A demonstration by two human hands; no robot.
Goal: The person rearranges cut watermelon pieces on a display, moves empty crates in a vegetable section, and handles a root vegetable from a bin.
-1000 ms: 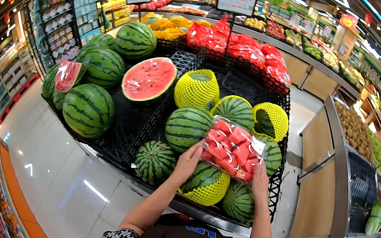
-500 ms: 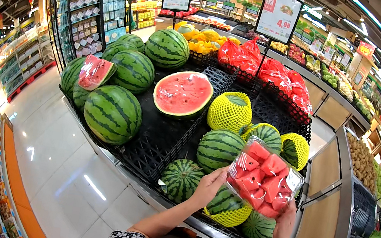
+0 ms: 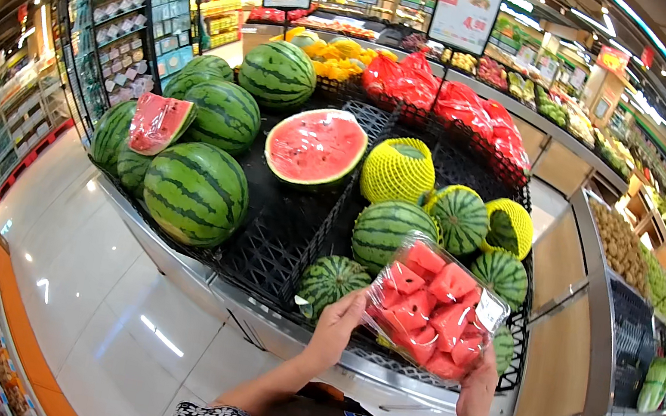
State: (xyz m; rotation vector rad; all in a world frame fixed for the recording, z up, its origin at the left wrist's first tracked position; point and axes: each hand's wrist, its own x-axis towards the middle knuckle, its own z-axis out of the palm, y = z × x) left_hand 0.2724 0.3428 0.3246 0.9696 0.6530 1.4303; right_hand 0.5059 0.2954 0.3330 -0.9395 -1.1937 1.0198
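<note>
Right now a clear tray (image 3: 434,311) of red watermelon chunks is held up in both hands over the front edge of the black display rack (image 3: 276,234). The left hand (image 3: 335,323) grasps its near left corner, fingers curled up onto the wrap; the right hand (image 3: 480,378) cups the lower right corner from below, fingers closed on the edge. It looks like the tray is being held for inspection, tilted toward the camera. Any next move would call for a level carry with both hands, since the wrap is thin and the pieces sit loose inside.

The tray is shallow, sealed under clear film, packed with irregular red cubes, and carries a small white label (image 3: 490,310) at its right end.

Just behind it lie small striped melons (image 3: 328,281), one (image 3: 389,233) larger, and others partly in yellow foam nets (image 3: 397,170). Further back a halved melon (image 3: 316,146) shows its red face, with big whole melons (image 3: 195,190) to the left and a cut wedge (image 3: 157,122) resting on them. Red bagged goods (image 3: 445,104) fill the far end, price signs (image 3: 465,9) stand above, and a pale shiny floor (image 3: 102,293) runs along the left.
</note>
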